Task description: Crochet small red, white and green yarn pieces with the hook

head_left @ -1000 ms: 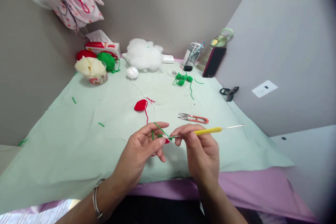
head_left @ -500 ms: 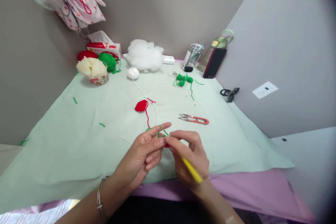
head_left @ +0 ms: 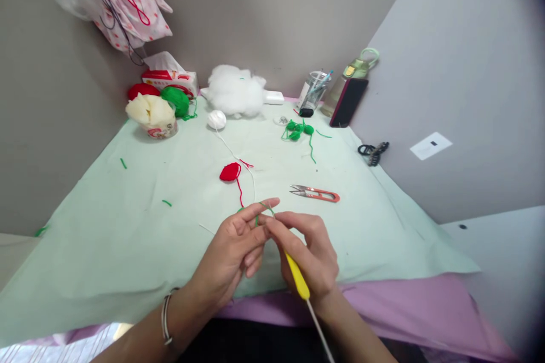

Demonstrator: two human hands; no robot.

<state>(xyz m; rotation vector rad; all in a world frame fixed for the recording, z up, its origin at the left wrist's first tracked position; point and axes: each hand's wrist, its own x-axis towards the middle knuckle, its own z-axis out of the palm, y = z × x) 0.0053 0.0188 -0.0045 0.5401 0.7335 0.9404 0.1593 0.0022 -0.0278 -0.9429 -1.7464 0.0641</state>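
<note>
My right hand (head_left: 313, 252) grips a crochet hook (head_left: 298, 281) by its yellow handle; a thin metal shaft sticks out behind toward me. My left hand (head_left: 232, 247) has its index finger stretched out with green yarn (head_left: 271, 209) running over it, and its thumb pinches close to my right fingertips. Whatever work sits in that pinch is mostly hidden by the fingers. Just beyond the hands lies a red crocheted piece (head_left: 230, 172) with a red tail. White yarn (head_left: 230, 151) trails from a white ball (head_left: 217, 119) toward my left hand.
Orange-handled thread snips (head_left: 315, 193) lie right of the hands. Farther back are green crocheted pieces (head_left: 300, 130), white stuffing (head_left: 236, 91), a tissue box (head_left: 170, 79), a green yarn ball (head_left: 176, 102), a glass jar (head_left: 313, 91), a phone (head_left: 349, 102) and a bottle (head_left: 357, 68).
The crochet hook has swung in my right hand, so its yellow handle and rear metal shaft now show more. A red bit between the fingertips is now hidden.
</note>
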